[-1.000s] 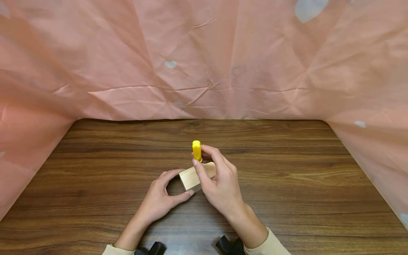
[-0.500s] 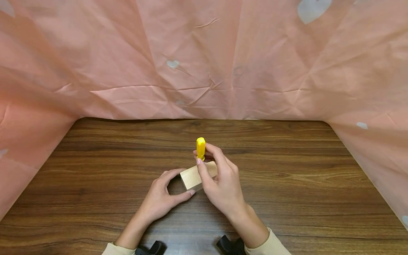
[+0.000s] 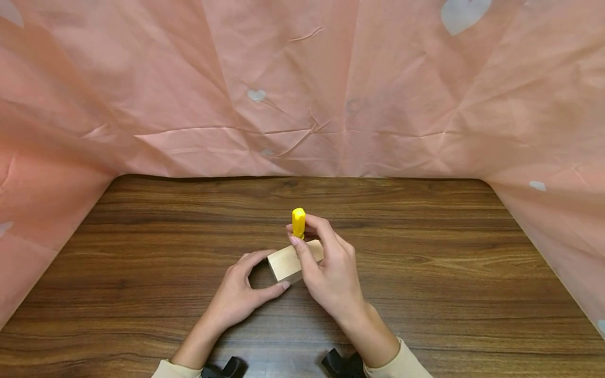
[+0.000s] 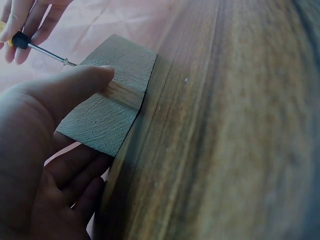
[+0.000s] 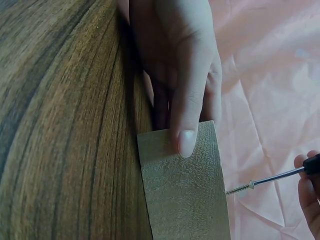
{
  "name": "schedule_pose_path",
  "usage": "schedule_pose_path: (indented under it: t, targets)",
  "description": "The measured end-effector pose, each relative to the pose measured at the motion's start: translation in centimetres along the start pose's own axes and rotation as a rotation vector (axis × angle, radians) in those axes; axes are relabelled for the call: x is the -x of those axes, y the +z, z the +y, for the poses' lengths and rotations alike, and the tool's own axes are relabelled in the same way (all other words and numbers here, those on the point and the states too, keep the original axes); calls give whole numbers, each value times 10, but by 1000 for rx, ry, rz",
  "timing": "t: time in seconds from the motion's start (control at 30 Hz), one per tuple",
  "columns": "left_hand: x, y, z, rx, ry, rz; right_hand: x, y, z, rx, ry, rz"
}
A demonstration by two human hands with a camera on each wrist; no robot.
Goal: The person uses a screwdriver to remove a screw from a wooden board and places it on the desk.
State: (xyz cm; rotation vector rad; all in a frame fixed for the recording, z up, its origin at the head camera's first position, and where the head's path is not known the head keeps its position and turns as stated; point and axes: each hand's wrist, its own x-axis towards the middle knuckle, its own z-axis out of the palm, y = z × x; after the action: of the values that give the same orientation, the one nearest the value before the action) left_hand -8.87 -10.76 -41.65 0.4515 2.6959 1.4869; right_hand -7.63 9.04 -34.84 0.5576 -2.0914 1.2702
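Note:
A pale wooden block (image 3: 285, 262) rests on the table, held at its left end by my left hand (image 3: 236, 294), thumb on the near side and fingers at the far side. Above it, my right hand (image 3: 333, 275) pinches the yellow handle of a screwdriver (image 3: 298, 221) between thumb and fingers. The handle stands nearly upright. In the right wrist view the screwdriver's metal shaft (image 5: 280, 176) meets the head of a screw (image 5: 240, 189), whose point touches the block's upper face. Most of the screw's thread shows outside the wood. The left wrist view has the screw (image 4: 69, 62) partly behind my left thumb.
The brown wood-grain table (image 3: 449, 262) spreads around both hands. A pink curtain (image 3: 302, 105) with pale hearts hangs behind it and along both sides. Black devices (image 3: 341, 363) sit by both wrists, near the cream sleeves (image 3: 397, 362).
The screwdriver handle has shifted slightly right and turned a little, rising then dipping slightly, with my right fingers still on it. My left hand and the block keep practically the same place.

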Motion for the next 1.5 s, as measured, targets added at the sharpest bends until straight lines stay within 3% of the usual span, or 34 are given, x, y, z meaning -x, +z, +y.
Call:
schedule_pose_path:
  t: [0.27,1.07,1.5]
  targets:
    - [0,0,1,-6,2,3,1,-1,0,4,16,-34]
    - [2,-1,2,16,-44,-12,3,2,-1,-15,0,-40]
    - [1,0,1,-1,-23,-5,4,1,0,2,7,-50]
